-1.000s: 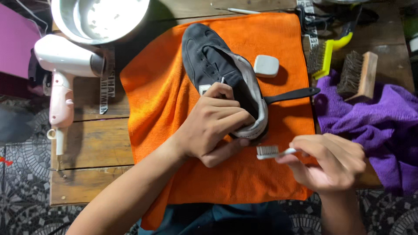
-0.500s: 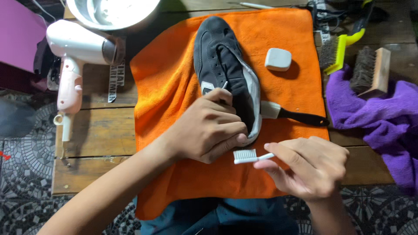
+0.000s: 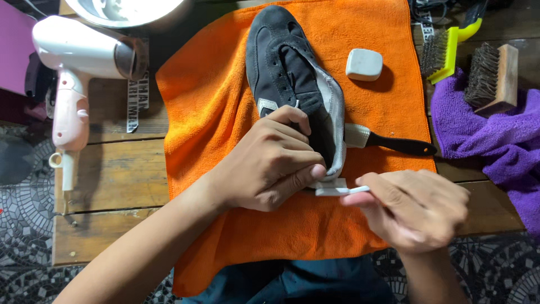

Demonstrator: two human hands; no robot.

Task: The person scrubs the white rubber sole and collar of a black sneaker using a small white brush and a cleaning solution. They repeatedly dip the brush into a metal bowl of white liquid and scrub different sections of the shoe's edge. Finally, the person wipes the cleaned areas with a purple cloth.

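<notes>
Left hand is gripping the dark suede sneaker at its heel; sneaker's long axis running away; right hand is pinching a white toothbrush, bristles touching heel.

Left hand covers the shoe heel. Toothbrush handle is buried in the right hand. Black-handled brush head is hidden behind the shoe. Bowl and green brush are cropped by the top edge, purple cloth by the right.
</notes>
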